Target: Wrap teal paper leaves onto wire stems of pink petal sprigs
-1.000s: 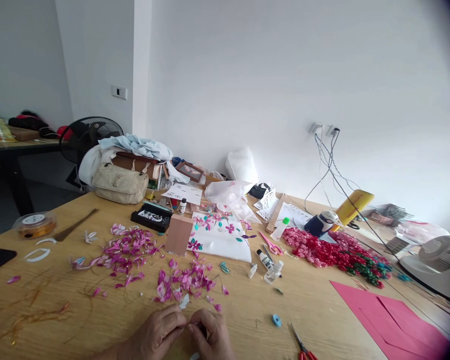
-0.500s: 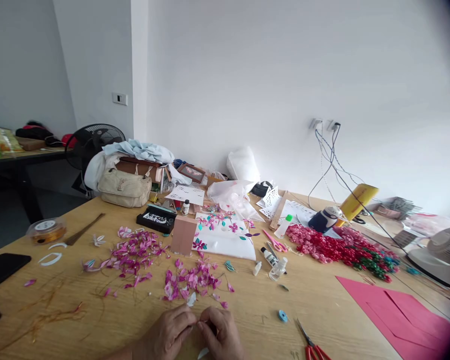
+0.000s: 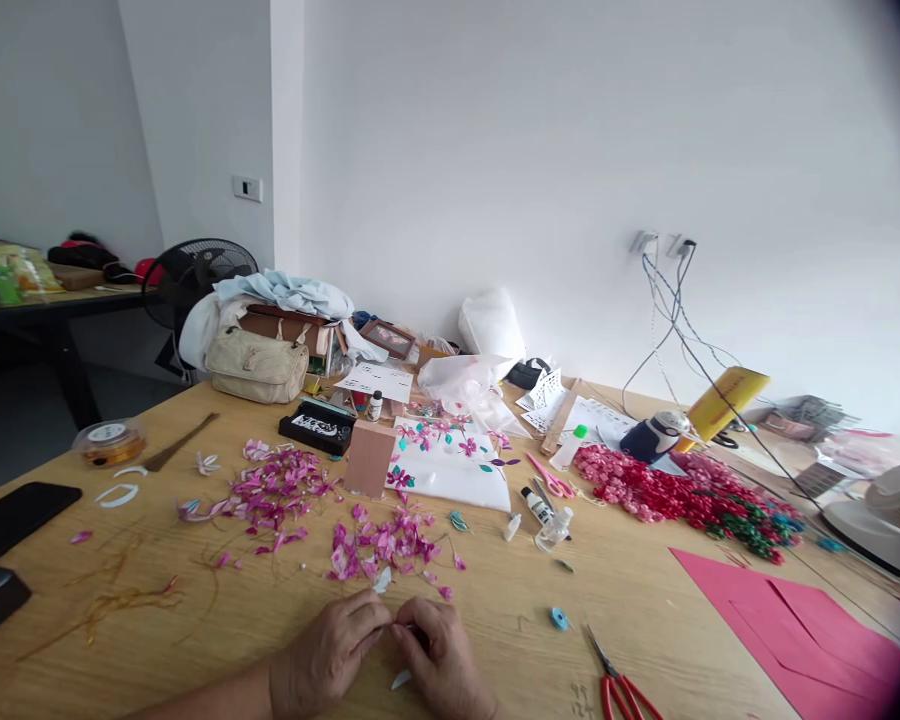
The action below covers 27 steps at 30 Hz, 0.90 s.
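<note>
Low in the middle of the view, my left hand [image 3: 337,640] and my right hand [image 3: 439,650] meet at the fingertips. Both are pinched closed, and whatever sits between the fingers is too small to make out. Just beyond them lies a pile of magenta petals [image 3: 382,545], with a white petal [image 3: 382,579] at its near edge. A second pile of magenta petals [image 3: 281,495] spreads farther left. Under my right hand a pale sliver [image 3: 401,680] rests on the table. To the right are a small blue spool [image 3: 559,619] and red-handled scissors [image 3: 619,685].
A white sheet with flowers [image 3: 457,485] lies beyond the petals, beside a wooden block [image 3: 369,458]. Small bottles [image 3: 553,530] and pink scissors [image 3: 551,478] stand right of it. Red paper [image 3: 787,630] covers the right edge. Golden wire [image 3: 131,600] and a phone [image 3: 22,520] lie left.
The view has shifted slightly, so the scene sits a little differently and more of my left forearm shows. My hands stay together at the fingertips, with little visible movement.
</note>
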Available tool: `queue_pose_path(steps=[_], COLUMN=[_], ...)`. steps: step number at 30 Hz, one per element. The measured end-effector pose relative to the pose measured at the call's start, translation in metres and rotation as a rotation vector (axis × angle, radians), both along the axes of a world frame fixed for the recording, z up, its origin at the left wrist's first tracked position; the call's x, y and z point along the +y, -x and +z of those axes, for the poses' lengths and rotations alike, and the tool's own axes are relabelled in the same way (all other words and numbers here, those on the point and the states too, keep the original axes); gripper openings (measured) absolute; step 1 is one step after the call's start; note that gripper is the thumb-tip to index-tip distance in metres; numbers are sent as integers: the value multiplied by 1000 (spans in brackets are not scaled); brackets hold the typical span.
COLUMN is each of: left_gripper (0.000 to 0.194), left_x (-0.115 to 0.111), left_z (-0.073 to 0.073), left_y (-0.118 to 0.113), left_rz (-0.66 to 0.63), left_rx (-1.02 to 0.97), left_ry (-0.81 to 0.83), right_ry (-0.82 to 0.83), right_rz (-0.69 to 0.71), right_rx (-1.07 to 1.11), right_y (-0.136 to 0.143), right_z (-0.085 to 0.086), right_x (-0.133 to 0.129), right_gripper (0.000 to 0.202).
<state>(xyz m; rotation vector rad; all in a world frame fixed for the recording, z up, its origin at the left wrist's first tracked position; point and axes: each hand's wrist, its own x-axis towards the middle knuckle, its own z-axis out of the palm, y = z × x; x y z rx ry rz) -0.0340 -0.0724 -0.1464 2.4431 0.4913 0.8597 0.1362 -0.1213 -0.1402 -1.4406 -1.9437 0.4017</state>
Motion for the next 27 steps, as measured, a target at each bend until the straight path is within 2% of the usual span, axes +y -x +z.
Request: queue_pose_path(steps=[9,20,27], left_gripper=[23,22,18], left_x=[0,3,3], left_z=[6,-7,4], left_y=[1,3,3], left_rz=[-9,-1,10], left_rx=[-42,-61,-96], left_ry=[33,53,173], right_ry=[19,57,128], right_rz=[-17,18,49], right_rx=[3,71,180], right_y=[2,1,0], right_z=[-2,2,10], right_x=[1,2,4], right_gripper=[16,16,13])
